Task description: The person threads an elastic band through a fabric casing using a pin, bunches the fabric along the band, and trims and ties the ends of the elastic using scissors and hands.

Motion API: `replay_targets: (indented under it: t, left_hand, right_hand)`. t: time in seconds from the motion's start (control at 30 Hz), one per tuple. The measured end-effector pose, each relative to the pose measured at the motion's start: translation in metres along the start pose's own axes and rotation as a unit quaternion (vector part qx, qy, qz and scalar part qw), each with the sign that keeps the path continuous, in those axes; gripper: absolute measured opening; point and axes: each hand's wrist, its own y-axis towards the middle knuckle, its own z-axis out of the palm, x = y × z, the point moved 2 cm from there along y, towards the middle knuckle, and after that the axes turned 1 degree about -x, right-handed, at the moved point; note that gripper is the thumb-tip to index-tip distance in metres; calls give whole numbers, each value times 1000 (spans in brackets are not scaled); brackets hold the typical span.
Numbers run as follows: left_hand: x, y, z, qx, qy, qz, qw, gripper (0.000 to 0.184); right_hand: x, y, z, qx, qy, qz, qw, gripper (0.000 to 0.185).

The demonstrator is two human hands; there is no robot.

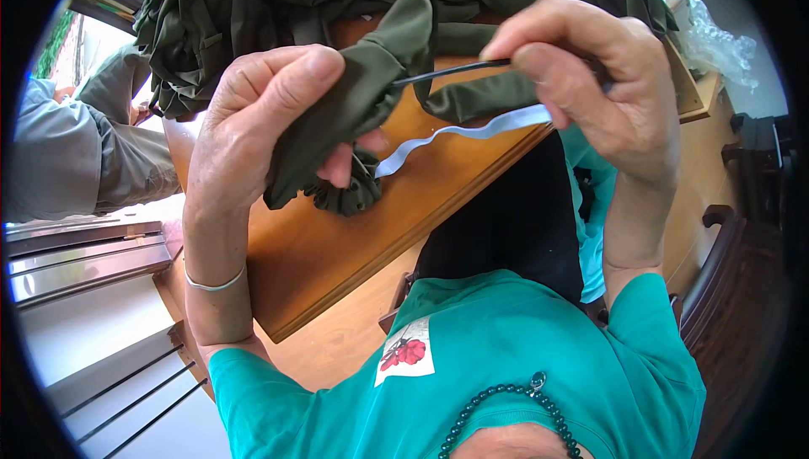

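My left hand (244, 122) is closed round a dark green fabric tube (354, 93), with its thumb on top and fingertips showing below. Part of the cloth bunches into gathers (350, 194) under that hand. In my right hand (602, 80), pinched between thumb and fingers, is a thin black rod (451, 72) whose other end runs into the green fabric. A pale elastic band (472, 132) stretches from the gathered cloth to my right hand, where its end is hidden. A flat green strip (484, 97) hangs behind the rod.
A large heap of dark green cloth (278, 4) covers the far side of the wooden table (312, 282). At the left sits another person in grey trousers (139, 164). A clear plastic bag (716, 42) lies at the far right, near a dark wooden chair (716, 274).
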Motion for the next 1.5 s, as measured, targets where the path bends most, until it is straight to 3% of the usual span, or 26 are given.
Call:
replay_targets:
  t: [0.1, 0.13, 0.27, 0.4, 0.53, 0.67, 0.8, 0.87, 1.03, 1.07, 1.2, 1.27, 1.4, 1.5]
  left_hand:
    - [-9, 4, 15, 40, 60, -7, 997, 36]
    - [-12, 6, 21, 46, 71, -9, 996, 36]
    - [-21, 13, 24, 65, 91, -1, 994, 33]
    - [-31, 17, 20, 47, 70, 3, 996, 29]
    - [-31, 14, 22, -22, 90, 55, 994, 28]
    - [-31, 5, 4, -3, 200, 53, 978, 20]
    - [-18, 7, 10, -8, 156, 32, 987, 17]
    - [-14, 9, 8, -10, 97, 28, 995, 17]
    - [-5, 14, 0, -35, 27, 30, 999, 16]
    - [-4, 15, -2, -23, 29, 31, 999, 16]
    - [-5, 15, 3, -27, 52, 36, 998, 17]
    - [-7, 15, 7, -33, 64, 46, 996, 17]
    - [-3, 16, 11, -41, 69, 58, 995, 17]
    - [-2, 16, 15, -44, 68, 57, 995, 17]
  right_hand:
    - [8, 14, 10, 78, -40, 22, 996, 11]
    - [2, 18, 21, 43, -43, -73, 995, 12]
    - [2, 29, 21, 101, 2, -93, 991, 22]
    - [-3, 29, 24, 41, -4, -135, 990, 22]
    - [-6, 25, 12, 39, -20, -106, 993, 19]
    - [4, 20, 7, 15, -65, -67, 996, 18]
    - [-3, 21, 25, -17, -119, -93, 988, 12]
    - [-11, 24, 25, -18, 3, -109, 994, 18]
    - [-21, 18, 5, -62, 83, -10, 995, 24]
    - [-18, 17, 0, -53, 14, -3, 998, 24]
    - [-29, 18, 12, -100, 34, -90, 990, 22]
    - [-23, 15, 17, -107, -38, -65, 991, 9]
    - [-27, 14, 28, -122, -32, -127, 984, 11]
    - [-28, 15, 34, -110, 17, -120, 986, 10]
